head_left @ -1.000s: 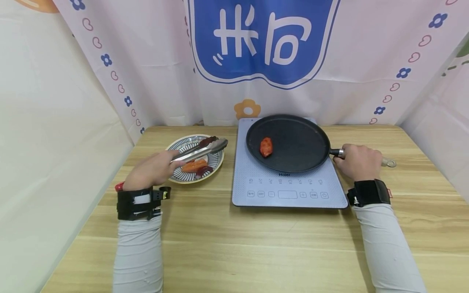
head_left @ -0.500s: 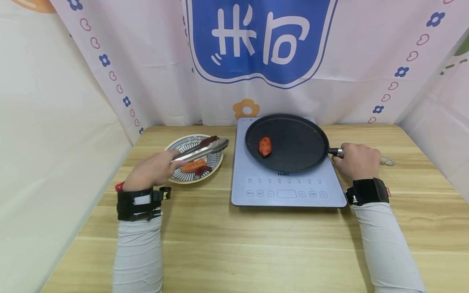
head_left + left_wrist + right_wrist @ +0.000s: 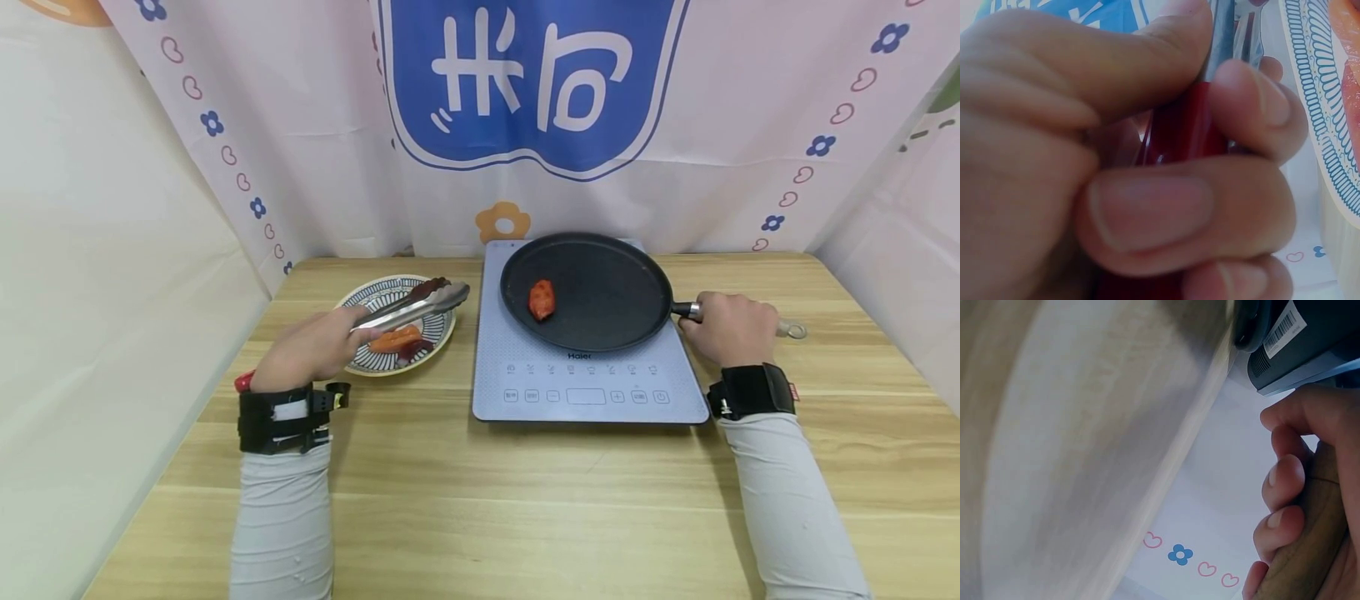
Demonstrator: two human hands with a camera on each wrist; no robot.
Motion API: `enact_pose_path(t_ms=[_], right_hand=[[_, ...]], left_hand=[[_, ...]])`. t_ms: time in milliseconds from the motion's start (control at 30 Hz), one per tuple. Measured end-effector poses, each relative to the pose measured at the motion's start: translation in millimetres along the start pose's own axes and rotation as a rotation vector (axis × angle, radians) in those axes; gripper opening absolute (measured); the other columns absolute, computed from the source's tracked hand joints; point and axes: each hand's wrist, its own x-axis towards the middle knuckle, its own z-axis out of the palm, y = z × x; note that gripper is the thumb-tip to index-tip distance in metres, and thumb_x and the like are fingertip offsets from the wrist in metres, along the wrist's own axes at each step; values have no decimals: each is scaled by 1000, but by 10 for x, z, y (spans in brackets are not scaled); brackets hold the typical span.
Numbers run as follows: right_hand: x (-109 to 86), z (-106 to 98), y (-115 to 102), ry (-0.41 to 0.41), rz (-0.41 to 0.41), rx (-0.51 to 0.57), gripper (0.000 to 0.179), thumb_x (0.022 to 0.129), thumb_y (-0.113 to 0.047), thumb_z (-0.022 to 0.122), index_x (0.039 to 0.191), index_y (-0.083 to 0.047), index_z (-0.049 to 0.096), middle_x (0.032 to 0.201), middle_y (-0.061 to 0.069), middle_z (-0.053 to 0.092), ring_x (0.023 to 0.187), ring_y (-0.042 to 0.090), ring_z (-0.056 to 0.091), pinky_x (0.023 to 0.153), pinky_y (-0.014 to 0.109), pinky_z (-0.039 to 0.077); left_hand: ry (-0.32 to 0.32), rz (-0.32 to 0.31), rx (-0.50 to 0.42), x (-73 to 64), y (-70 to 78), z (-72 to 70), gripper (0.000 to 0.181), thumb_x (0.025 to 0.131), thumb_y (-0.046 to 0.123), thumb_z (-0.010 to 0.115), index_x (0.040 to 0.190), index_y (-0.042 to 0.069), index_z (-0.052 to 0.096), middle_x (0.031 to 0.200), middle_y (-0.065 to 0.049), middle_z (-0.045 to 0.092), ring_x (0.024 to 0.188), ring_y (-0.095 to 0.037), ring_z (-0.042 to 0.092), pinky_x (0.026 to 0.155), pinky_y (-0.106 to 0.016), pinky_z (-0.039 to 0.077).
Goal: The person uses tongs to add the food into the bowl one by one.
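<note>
My left hand (image 3: 311, 348) curls its fingers round a pair of metal tongs (image 3: 420, 309), whose red handle (image 3: 1185, 125) shows in the left wrist view. The tongs' tips stand apart over the right side of a patterned plate (image 3: 360, 300). On that plate lie an orange piece of food (image 3: 397, 339) and dark red pieces (image 3: 415, 350). My right hand (image 3: 731, 329) grips the wooden handle (image 3: 1307, 531) of a flat black frying pan (image 3: 607, 292). A single red-orange piece of food, meat-like (image 3: 542, 300), lies in the pan's left part.
The pan sits on a light Haier induction cooker (image 3: 495, 375) at the back of the wooden table (image 3: 525, 500). A printed cloth (image 3: 330, 167) hangs behind the table, and pale cloth walls (image 3: 112, 250) stand at the sides.
The head view has shifted slightly, so the cooker and pan appear a little farther left. Both hands keep their grips, and the food pieces stay where they were.
</note>
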Motion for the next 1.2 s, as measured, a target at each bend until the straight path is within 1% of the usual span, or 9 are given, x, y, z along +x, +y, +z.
enact_pose_path(t_ms=[133,233,300,367,567,733,967,1200], right_hand=[[-3,3,2,7,0,1,31,85,-28,77,69,-8,60,57,9,56,53,34,53,50,47,33],[-2,3,2,4,1,1,31,86,-29,77,69,-8,60,57,9,56,54,34,53,51,47,33],[-2,1,0,5,0,0,31,86,-28,77,69,-8,60,57,9,55,54,33,53,50,47,33],[-2,0,0,9,-4,0,31,86,-28,77,69,-8,60,57,9,55,53,33,53,50,46,32],[-7,-4,-3,15,-5,0,31,85,-28,76,68,-9,58,57,9,55,53,34,53,50,46,32],[-9,-13,-8,6,-2,-1,32,86,-28,77,69,-8,59,58,9,55,54,33,52,51,46,32],[-17,-23,-16,-1,0,-1,31,86,-27,78,70,-8,60,58,9,55,54,33,52,51,45,32],[-13,-19,-17,-5,0,-1,31,86,-28,77,70,-8,60,58,9,55,54,33,53,51,46,33]], left_hand=[[-1,0,4,-1,10,-3,40,112,36,50,132,3,59,108,-17,67,84,-28,61,64,-37,49],[6,6,20,-5,22,-5,41,112,36,50,134,3,59,111,-17,68,87,-29,62,66,-39,50],[13,12,33,-10,28,-8,40,112,36,50,133,3,60,111,-17,68,88,-30,62,67,-40,50],[18,18,40,-13,37,-9,37,112,36,50,129,4,61,108,-16,68,87,-29,62,66,-40,50],[17,19,42,-28,64,-19,39,112,35,50,132,2,59,109,-17,68,88,-30,62,68,-40,50],[17,18,27,-24,81,-26,34,112,34,50,125,4,60,103,-15,66,83,-27,61,64,-36,48],[15,20,26,-39,97,-32,43,112,35,49,137,1,57,109,-17,67,86,-28,62,65,-36,48],[13,22,19,-48,105,-35,44,112,34,49,140,1,56,110,-18,67,85,-28,61,63,-35,48]])
